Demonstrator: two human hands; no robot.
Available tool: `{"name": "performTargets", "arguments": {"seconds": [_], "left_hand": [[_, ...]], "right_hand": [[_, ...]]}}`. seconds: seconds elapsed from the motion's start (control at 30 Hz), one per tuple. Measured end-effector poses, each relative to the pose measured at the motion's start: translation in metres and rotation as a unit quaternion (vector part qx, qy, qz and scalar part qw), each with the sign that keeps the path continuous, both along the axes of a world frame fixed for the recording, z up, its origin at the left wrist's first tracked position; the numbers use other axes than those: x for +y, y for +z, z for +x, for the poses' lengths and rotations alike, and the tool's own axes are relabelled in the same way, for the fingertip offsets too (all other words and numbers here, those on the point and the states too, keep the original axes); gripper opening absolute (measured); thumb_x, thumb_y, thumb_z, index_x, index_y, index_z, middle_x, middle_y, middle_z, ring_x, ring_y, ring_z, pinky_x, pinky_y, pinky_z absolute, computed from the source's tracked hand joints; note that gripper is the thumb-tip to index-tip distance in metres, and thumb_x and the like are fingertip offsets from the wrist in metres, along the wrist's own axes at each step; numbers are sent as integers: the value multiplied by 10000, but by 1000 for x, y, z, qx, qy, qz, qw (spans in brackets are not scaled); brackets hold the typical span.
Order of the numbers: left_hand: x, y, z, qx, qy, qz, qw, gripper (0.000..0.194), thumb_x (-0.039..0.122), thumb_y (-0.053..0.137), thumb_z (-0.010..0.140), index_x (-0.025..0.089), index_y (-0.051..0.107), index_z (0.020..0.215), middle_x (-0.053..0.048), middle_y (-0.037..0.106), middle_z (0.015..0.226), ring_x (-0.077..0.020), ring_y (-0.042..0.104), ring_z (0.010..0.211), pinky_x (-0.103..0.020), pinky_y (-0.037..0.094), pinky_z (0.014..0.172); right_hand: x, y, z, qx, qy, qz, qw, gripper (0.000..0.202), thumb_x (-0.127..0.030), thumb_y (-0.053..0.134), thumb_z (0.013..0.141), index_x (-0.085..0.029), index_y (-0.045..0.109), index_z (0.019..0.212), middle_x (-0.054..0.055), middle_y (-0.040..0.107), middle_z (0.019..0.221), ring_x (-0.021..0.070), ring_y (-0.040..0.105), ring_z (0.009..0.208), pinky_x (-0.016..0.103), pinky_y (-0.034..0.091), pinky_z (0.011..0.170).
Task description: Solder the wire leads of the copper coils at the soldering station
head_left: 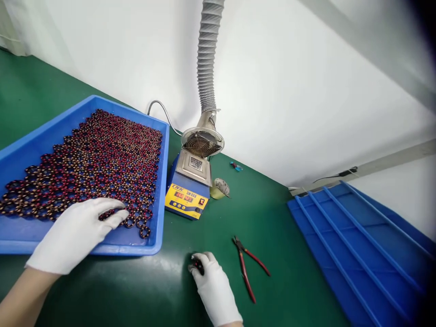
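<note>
In the blue plastic tray (160, 181), many small ring-shaped wire-wound coils (102, 154), dark with red and copper tones, lie packed in staggered rows. My white-gloved left hand (83, 229) is over the tray's near edge, its thumb and fingers curled around a coil (108, 214) among the front rows. My right hand (213, 281), also gloved in white, is low over the green table beside the tray. Its fingertips pinch a dark ring coil (198, 265) with red spots, partly hidden by the fingers. To its right lie red-handled cutting pliers (243, 259), jaws pointing away from me.
Behind my right hand stands a blue and yellow solder pot (187, 195) with a digital display. A metal fume hood (204, 141) on a grey flexible duct (207, 54) hangs over it. A small yellowish cup (220, 188) sits beside it. Blue ribbed plastic trays (354, 240) rest at the right.
</note>
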State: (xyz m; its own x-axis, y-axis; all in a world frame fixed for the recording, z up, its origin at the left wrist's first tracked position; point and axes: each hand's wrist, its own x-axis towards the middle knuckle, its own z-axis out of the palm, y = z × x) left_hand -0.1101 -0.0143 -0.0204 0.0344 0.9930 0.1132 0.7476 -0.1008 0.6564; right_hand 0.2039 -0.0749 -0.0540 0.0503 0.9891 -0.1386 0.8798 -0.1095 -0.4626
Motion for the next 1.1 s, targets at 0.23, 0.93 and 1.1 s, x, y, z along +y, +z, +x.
{"name": "performTargets", "arguments": {"seconds": [0.23, 0.93, 1.1], "left_hand": [[-10, 57, 87, 5, -90, 163, 983, 404, 398, 609, 746, 259, 562, 1123, -55, 621, 1141, -238, 573, 1015, -364, 435, 895], [18, 96, 150, 11, -172, 429, 887, 225, 110, 536, 813, 145, 550, 1034, -61, 656, 916, -190, 586, 836, -356, 462, 713], [25, 85, 144, 14, -168, 433, 885, 259, 129, 528, 814, 133, 541, 1072, -86, 657, 935, -208, 587, 839, -371, 457, 711]], "right_hand": [[45, 70, -25, 586, -46, 96, 803, 292, -385, 717, 654, -176, 632, 840, 69, 668, 785, 198, 637, 630, 359, 540, 624], [91, 108, -14, 784, -1, 114, 611, 202, -333, 775, 613, -224, 681, 755, 22, 666, 761, 148, 611, 717, 265, 502, 724], [96, 74, -30, 745, -7, 111, 658, 342, -280, 822, 539, -197, 687, 843, 68, 701, 828, 201, 648, 779, 314, 514, 753]]}}
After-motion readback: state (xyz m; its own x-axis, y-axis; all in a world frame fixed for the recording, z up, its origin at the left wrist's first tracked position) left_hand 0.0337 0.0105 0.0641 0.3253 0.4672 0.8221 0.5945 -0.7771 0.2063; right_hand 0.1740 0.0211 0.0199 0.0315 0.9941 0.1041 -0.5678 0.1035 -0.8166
